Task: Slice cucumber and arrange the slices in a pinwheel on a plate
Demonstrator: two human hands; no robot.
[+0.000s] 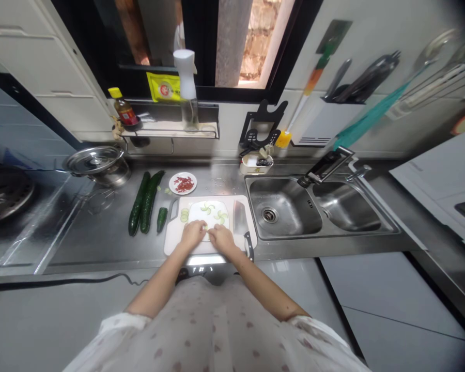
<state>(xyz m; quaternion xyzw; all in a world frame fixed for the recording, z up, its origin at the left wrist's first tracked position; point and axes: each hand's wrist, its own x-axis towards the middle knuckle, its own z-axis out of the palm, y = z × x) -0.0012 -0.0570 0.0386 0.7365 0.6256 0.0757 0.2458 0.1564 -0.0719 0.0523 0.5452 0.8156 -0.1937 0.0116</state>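
Note:
A white plate (195, 211) rests on the cutting board (172, 243), with curved cucumber slices (207, 207) arranged on it in fan shapes. My left hand (194, 235) is over the plate's near edge, its fingertips pinched on a small pale-green cucumber slice. Close beside it, my right hand (222, 239) is also closed, its fingertips at the plate's near side on what looks like a cucumber slice, mostly hidden by the fingers. Left of the plate, a short row of round cucumber slices (184, 215) lies on the board. A kitchen knife (240, 219) lies along the board's right side.
Two whole cucumbers (149, 202) and a cut cucumber end (161, 219) lie left of the board. Behind it sits a small dish of red pieces (183, 184). A double sink (287, 206) is at the right; a lidded steel pot (108, 168) stands at the far left.

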